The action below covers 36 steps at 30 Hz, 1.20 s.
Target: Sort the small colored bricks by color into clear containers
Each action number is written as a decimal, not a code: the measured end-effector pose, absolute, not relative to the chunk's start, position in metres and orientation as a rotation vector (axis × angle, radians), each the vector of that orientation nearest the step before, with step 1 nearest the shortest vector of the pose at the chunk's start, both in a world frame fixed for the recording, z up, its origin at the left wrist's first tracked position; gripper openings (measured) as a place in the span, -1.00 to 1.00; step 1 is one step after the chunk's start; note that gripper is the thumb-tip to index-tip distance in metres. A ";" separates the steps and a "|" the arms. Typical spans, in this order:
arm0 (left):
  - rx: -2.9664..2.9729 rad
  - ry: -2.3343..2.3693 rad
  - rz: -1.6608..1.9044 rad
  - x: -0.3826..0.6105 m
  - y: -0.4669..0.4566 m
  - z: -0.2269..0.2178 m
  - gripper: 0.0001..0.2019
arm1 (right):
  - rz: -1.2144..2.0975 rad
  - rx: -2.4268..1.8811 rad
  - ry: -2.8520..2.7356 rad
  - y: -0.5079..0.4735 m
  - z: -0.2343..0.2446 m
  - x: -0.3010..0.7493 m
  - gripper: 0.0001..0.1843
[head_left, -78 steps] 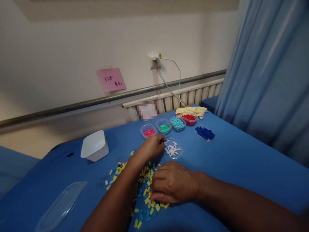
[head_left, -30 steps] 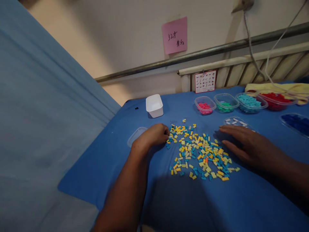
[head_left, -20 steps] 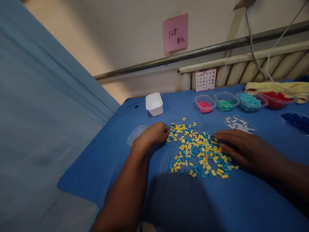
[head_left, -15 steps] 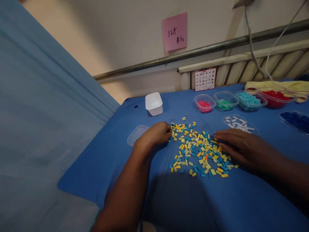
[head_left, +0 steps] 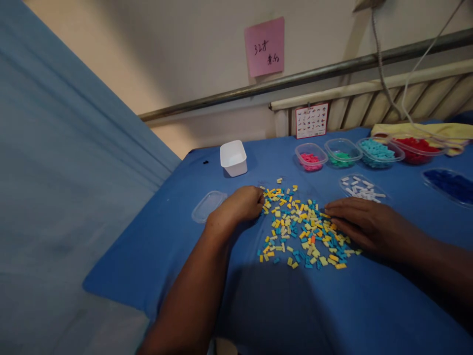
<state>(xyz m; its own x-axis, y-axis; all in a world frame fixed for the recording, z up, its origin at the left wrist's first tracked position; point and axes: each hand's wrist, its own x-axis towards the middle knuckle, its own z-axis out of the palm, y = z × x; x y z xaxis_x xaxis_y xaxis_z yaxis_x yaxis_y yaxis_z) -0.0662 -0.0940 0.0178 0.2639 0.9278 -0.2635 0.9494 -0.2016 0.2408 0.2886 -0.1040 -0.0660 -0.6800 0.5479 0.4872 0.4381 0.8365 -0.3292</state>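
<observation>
Small yellow, pale yellow and teal building bricks (head_left: 291, 224) lie loosely spread on the blue cloth, with an orange one among them. My left hand (head_left: 248, 203) is at the left edge of this spread, fingers curled in; whatever they hold, if anything, is hidden. On the right side, my right hand (head_left: 356, 221) rests low with its fingers stretched out, fingertips at the edge of the bricks. A clear lid (head_left: 209, 207) lies flat to the left of my left hand. Beyond it stands a white plastic tub (head_left: 236, 167).
Clear tubs hold pink bricks (head_left: 310, 160), green bricks (head_left: 340, 159), light blue bricks (head_left: 377, 150) and red bricks (head_left: 417, 148) along the back. White bricks (head_left: 360, 190) and dark blue bricks (head_left: 451, 185) sit nearer. A picture card (head_left: 311, 121) leans by the radiator (head_left: 373, 106).
My left hand has shifted slightly right against the bricks, covering a few at the edge. My right hand stays almost where it was. The whole view has moved a little.
</observation>
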 end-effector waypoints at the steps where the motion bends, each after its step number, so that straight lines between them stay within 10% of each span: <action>1: 2.176 1.711 -0.072 -0.067 -0.094 0.018 -0.84 | 0.244 -0.704 -2.432 -0.104 -0.066 0.289 -0.71; 13: 1.461 1.071 0.747 -0.001 -0.110 0.006 -0.76 | 0.237 -0.691 -2.284 -0.127 -0.051 0.262 -0.59; 19: 1.196 0.917 0.856 0.040 -0.119 -0.008 -0.62 | 0.342 -0.771 -2.109 -0.131 -0.039 0.256 -0.86; 36: 2.699 1.314 0.185 -0.005 -0.100 -0.008 -0.77 | -0.133 -1.493 -2.147 -0.064 -0.064 0.335 -0.61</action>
<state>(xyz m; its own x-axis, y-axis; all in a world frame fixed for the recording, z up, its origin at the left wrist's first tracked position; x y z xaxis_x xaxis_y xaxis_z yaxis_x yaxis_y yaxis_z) -0.0052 -0.0995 -0.0081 0.6123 0.7889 0.0519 0.7725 -0.6109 0.1734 0.3348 -0.0640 -0.0640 -0.2595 0.8470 0.4639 0.8977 0.3887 -0.2076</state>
